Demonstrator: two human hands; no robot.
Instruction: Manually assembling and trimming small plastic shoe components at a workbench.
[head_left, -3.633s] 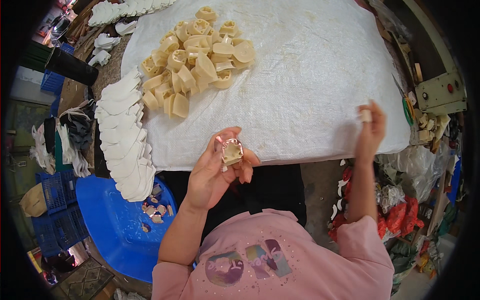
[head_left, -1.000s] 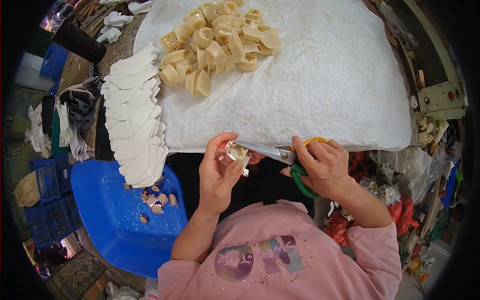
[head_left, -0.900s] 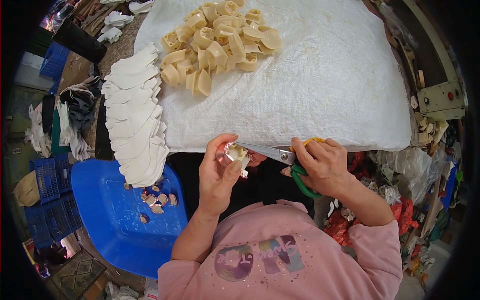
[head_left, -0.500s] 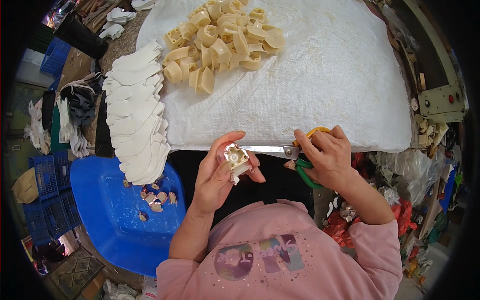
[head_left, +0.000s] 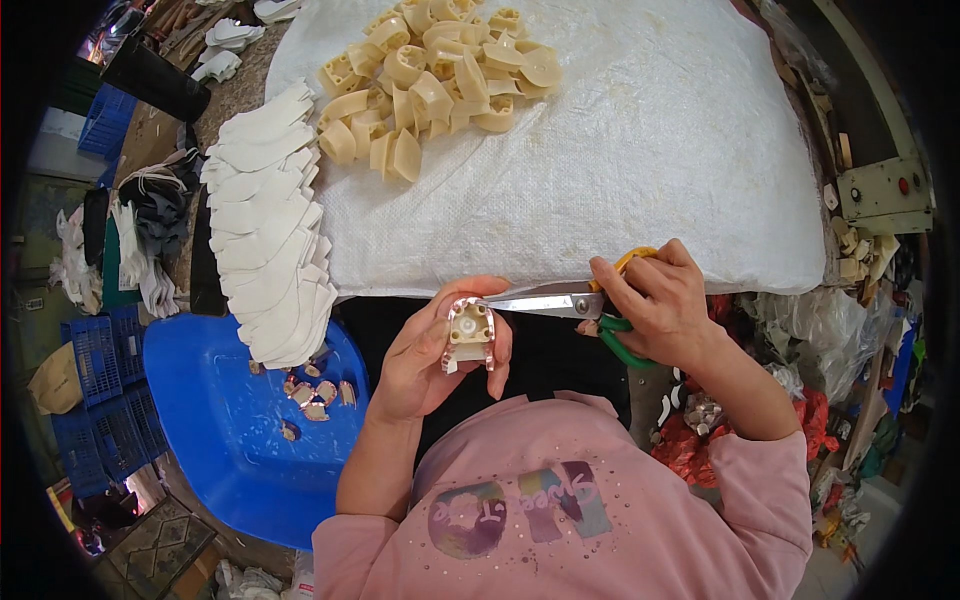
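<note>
My left hand [head_left: 425, 350] holds a small cream plastic piece [head_left: 470, 333] upright in front of my chest, its hollow underside facing me. My right hand [head_left: 655, 305] grips scissors [head_left: 560, 300] with yellow and green handles; the steel blades point left and their tips reach the top of the piece. Both hands are just below the near edge of the white woven sack [head_left: 640, 160] that covers the table. A heap of similar cream plastic pieces [head_left: 435, 75] lies at the sack's far left.
A row of white flat shaped pieces [head_left: 265, 240] is stacked along the table's left edge. Below it is a blue plastic tub [head_left: 225, 430] holding several small trimmed bits [head_left: 310, 390]. Blue crates [head_left: 95, 400] stand at left; a grey switch box [head_left: 880, 190] and bags at right.
My right hand came back from the table's right edge with scissors and brought the blades to the piece. The left hand turned the piece slightly and lowered it a little.
</note>
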